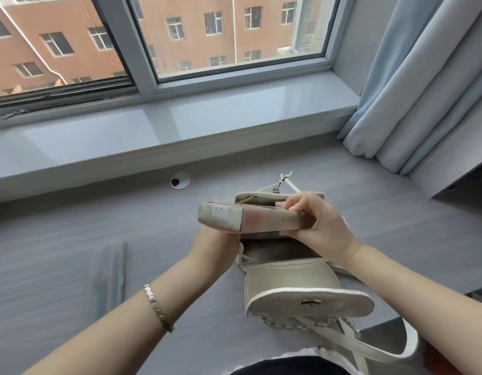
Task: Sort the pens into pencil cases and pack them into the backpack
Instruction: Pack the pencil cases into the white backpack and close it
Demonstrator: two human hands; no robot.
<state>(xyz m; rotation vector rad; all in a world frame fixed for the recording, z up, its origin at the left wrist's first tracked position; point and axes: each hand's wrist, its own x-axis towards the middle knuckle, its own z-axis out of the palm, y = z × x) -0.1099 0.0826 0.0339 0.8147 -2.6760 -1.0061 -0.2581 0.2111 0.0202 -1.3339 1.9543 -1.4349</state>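
**Pencil case held level over the open backpack mouth**

Obs. 1: The pencil case point(250, 219), a boxy beige one with a faded pink patch on its near face, sits at frame centre, off the surface point(58, 239) and carried by both hands. Its long axis runs left to right across the frame, tilted slightly, with the left end nearer the viewer.

Obs. 2: Right hand point(319, 226) is wrapped round the right end of the case, fingers curled over the top edge, thumb under the near face. A firm closed grip.

Obs. 3: Left hand point(220, 244) is beneath the left end; most of it is hidden by the case. It appears to support from below, but how far the fingers close I cannot tell.

Obs. 4: The backpack point(294, 277) lies on the surface directly below and just behind the case, flap point(310, 301) thrown toward the lower frame, clasp side up. The dark opening shows just under the case's near edge.

Judgement: the case lies crosswise over the opening, roughly parallel to the mouth's width, so the move ahead looks like a straight lowering. The right hand is nearer the opening and better placed to steer.

Note: a pale, long flat item point(115, 269) lies on the surface in the lower left, blurred; possibly a second case.
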